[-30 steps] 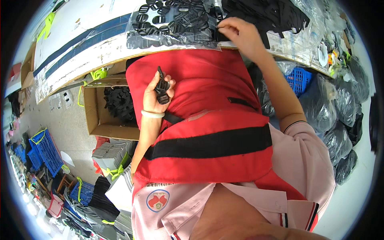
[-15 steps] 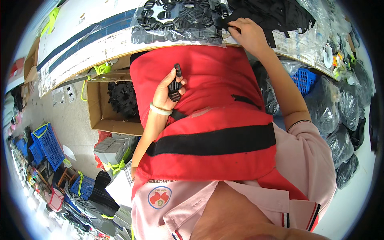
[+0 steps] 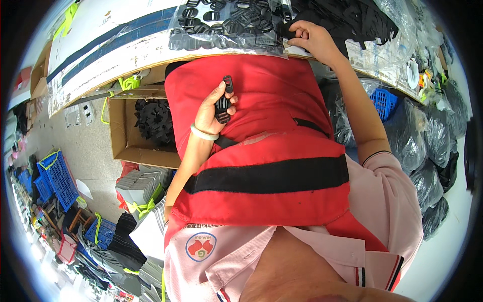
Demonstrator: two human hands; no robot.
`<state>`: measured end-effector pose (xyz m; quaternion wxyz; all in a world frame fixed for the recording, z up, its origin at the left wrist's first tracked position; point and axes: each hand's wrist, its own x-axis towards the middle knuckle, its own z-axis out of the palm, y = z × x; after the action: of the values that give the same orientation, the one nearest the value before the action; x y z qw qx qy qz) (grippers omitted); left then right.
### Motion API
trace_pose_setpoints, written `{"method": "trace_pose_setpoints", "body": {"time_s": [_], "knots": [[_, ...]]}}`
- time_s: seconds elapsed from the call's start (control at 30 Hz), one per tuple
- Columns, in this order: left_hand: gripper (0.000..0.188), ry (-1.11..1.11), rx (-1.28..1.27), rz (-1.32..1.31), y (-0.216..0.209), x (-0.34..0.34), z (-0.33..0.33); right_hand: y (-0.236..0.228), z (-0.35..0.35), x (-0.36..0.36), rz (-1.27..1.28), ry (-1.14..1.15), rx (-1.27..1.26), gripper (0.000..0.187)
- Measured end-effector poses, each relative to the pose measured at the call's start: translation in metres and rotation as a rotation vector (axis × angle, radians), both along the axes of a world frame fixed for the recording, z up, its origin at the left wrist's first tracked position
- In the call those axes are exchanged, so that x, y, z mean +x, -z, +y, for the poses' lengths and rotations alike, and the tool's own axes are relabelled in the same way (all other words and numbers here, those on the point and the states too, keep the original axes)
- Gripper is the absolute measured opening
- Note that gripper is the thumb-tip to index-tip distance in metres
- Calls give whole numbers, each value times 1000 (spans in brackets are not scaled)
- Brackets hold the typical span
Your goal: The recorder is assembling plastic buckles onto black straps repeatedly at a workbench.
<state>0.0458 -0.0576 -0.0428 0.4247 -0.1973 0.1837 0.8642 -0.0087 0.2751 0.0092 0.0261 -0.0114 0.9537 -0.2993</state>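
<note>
My left grip is wrapped around black plastic buckles over the red apron. My right grip is beside the black strips on the counter; I cannot tell whether it pinches any. Loose buckles lie just left of it.

Pale grey floor below white worktable
</note>
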Motion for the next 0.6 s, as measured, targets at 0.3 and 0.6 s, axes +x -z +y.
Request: {"method": "trace_pose_setpoints", "body": {"time_s": [0.3,0.6], "knots": [[17,55,-1,102,1,0,0,-5,4,0,-103,-13,-121,20],[18,50,-101,155,-3,1,3,-4,9,3,9,-138,-45,26]]}}
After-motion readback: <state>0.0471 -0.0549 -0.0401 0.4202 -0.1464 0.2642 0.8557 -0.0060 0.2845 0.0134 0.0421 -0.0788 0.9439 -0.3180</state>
